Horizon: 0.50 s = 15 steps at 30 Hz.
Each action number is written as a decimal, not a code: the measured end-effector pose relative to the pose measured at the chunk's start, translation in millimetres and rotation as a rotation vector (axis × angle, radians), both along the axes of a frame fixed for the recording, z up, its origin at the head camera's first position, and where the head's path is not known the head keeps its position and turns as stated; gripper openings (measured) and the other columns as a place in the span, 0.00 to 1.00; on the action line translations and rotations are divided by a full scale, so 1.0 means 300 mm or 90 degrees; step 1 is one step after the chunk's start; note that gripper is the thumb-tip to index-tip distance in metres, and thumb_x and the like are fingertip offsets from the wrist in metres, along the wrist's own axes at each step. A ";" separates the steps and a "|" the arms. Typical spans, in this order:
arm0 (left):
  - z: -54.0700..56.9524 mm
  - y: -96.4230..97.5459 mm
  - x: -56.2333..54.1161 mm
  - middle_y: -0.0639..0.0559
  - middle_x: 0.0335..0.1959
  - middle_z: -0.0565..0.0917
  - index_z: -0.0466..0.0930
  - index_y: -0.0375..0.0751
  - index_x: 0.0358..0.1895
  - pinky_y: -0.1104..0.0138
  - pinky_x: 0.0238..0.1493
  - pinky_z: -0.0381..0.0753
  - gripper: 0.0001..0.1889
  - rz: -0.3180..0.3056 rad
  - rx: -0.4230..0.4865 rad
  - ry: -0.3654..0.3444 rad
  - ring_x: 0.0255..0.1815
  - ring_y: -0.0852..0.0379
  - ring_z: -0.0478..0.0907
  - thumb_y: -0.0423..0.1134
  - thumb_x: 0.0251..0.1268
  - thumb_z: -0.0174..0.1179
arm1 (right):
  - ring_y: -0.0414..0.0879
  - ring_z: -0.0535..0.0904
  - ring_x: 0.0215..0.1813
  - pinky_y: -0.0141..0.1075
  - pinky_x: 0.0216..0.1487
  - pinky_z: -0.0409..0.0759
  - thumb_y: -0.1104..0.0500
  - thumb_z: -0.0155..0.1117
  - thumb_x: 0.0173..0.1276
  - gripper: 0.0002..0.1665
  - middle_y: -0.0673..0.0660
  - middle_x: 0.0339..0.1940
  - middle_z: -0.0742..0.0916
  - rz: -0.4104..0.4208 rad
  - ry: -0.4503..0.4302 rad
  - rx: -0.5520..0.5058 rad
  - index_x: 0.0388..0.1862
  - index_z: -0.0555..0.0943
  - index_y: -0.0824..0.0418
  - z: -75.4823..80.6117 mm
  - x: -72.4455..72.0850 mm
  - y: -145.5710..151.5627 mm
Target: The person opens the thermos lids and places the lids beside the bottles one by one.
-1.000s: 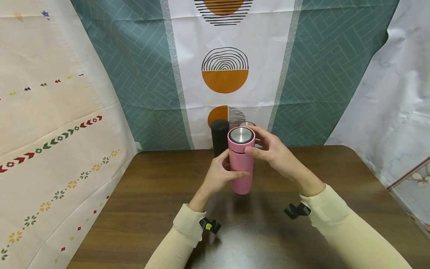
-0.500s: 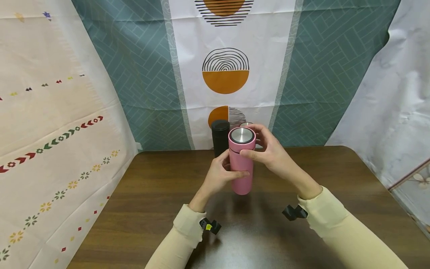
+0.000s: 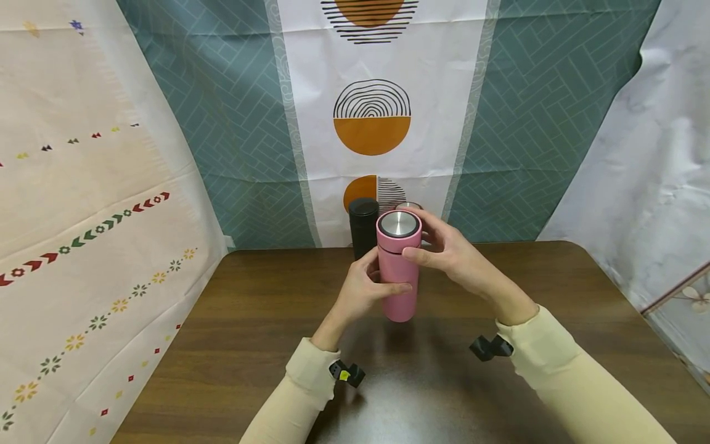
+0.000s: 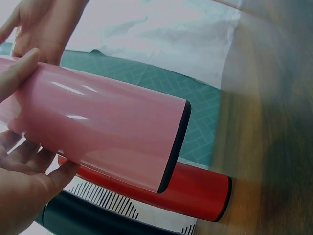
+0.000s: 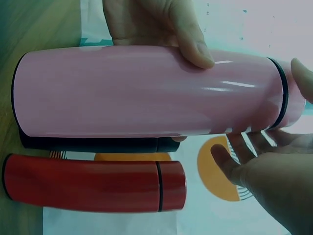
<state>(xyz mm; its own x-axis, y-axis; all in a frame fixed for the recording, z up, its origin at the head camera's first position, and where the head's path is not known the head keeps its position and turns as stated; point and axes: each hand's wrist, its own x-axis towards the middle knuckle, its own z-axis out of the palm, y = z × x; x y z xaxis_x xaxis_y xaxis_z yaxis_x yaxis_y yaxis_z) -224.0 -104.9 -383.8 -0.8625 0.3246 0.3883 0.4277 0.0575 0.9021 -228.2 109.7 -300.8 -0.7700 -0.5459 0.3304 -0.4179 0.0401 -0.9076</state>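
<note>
A pink thermos (image 3: 398, 268) with a silver-topped lid (image 3: 399, 224) is held upright in front of me over the table. My left hand (image 3: 355, 290) grips its body from the left, thumb laid across the front. From the right, my right hand (image 3: 452, 250) holds the lid, with its thumb near the dark seam and the other fingers around the back. The right wrist view shows this seam (image 5: 281, 93) as a thin black band, with lid and body lined up. In the left wrist view the dark base (image 4: 175, 147) is above the tabletop.
A black thermos (image 3: 363, 228) stands behind the pink one. Beside it is a red thermos (image 5: 88, 183), mostly hidden behind my right hand in the head view. A patterned cloth (image 3: 238, 154) hangs at the back edge of the brown wooden table (image 3: 249, 308).
Half a second ago the right hand had turned slightly, its thumb further left on the thermos; now it has shifted back right. The left hand and thermos stay in place.
</note>
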 end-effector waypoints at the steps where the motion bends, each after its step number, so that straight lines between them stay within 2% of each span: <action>1: 0.000 0.000 0.000 0.51 0.59 0.84 0.75 0.50 0.70 0.55 0.57 0.84 0.34 0.000 0.000 -0.001 0.53 0.49 0.84 0.37 0.59 0.75 | 0.54 0.70 0.73 0.49 0.67 0.76 0.54 0.71 0.71 0.46 0.53 0.74 0.74 -0.010 0.006 0.005 0.83 0.61 0.51 -0.002 0.001 -0.003; 5: -0.001 0.002 -0.001 0.50 0.59 0.84 0.75 0.48 0.69 0.55 0.57 0.84 0.33 0.000 -0.001 0.000 0.53 0.49 0.84 0.37 0.59 0.75 | 0.53 0.74 0.70 0.51 0.65 0.78 0.56 0.74 0.69 0.44 0.53 0.72 0.75 -0.051 0.035 0.009 0.80 0.64 0.51 -0.008 0.004 -0.017; 9: -0.004 0.003 -0.002 0.49 0.58 0.84 0.75 0.47 0.69 0.55 0.56 0.84 0.33 0.002 -0.005 0.002 0.52 0.49 0.84 0.36 0.59 0.75 | 0.53 0.76 0.68 0.47 0.65 0.79 0.58 0.74 0.68 0.42 0.52 0.70 0.76 -0.064 0.047 0.003 0.78 0.67 0.52 -0.008 0.004 -0.020; 11: -0.004 0.004 -0.002 0.49 0.59 0.84 0.75 0.47 0.69 0.55 0.56 0.84 0.33 0.001 -0.004 0.002 0.52 0.49 0.84 0.36 0.59 0.75 | 0.52 0.76 0.68 0.44 0.65 0.78 0.59 0.73 0.69 0.42 0.52 0.71 0.76 -0.054 0.037 -0.002 0.79 0.67 0.52 -0.006 0.004 -0.017; 15: -0.004 0.003 -0.001 0.50 0.60 0.83 0.75 0.49 0.70 0.55 0.56 0.84 0.34 -0.002 -0.003 -0.002 0.53 0.49 0.84 0.37 0.59 0.75 | 0.52 0.72 0.72 0.40 0.66 0.77 0.58 0.70 0.72 0.42 0.53 0.75 0.74 -0.001 -0.001 -0.032 0.82 0.64 0.53 -0.003 0.002 -0.009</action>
<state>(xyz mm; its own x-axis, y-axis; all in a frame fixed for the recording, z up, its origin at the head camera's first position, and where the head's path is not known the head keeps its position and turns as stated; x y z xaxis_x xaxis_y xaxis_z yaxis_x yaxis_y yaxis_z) -224.3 -103.9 -384.9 -0.8629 0.3291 0.3835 0.4248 0.0611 0.9032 -227.6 107.1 -301.7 -0.7718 -0.5271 0.3558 -0.4160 -0.0046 -0.9093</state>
